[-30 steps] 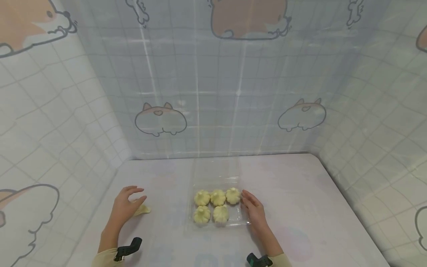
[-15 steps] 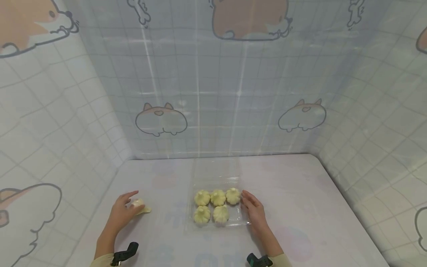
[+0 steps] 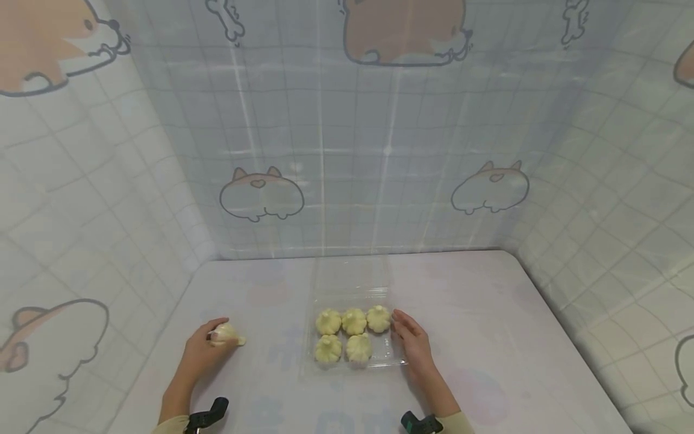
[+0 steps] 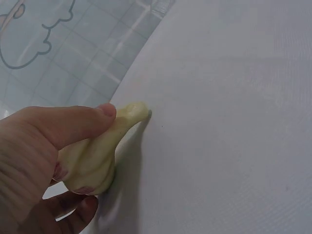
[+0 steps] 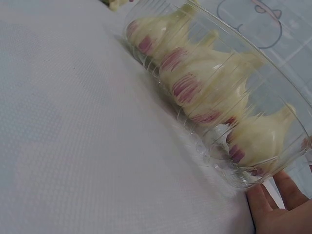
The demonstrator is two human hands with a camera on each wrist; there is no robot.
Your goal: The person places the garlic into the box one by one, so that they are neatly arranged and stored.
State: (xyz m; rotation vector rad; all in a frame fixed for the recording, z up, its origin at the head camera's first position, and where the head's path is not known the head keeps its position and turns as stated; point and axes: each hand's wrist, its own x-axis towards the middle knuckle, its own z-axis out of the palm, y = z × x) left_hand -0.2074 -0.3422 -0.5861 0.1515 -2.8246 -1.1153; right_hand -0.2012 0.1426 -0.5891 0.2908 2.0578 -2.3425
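Observation:
On the left of the table, my left hand [image 3: 199, 355] grips a garlic bulb [image 3: 225, 333]. In the left wrist view its thumb lies along the neck of this pale bulb [image 4: 97, 158], with the fingers curled beneath the purple-streaked base. A clear plastic container [image 3: 384, 351] holds several garlic bulbs, three in the back row and two in front. My right hand [image 3: 416, 348] rests its nearly straight fingers against the container's right side. Through the clear wall, the right wrist view shows purple-marked bulbs [image 5: 209, 87] standing neck up.
The container's transparent lid [image 3: 351, 274] lies folded back toward the rear wall. A white table [image 3: 504, 337] is enclosed by patterned curtains [image 3: 347, 150] at the back and both sides. Bare table lies between the left hand and the container.
My left hand has lowered and its spread thumb and fingers have closed round the lone garlic bulb. My right hand and the container have stayed where they were.

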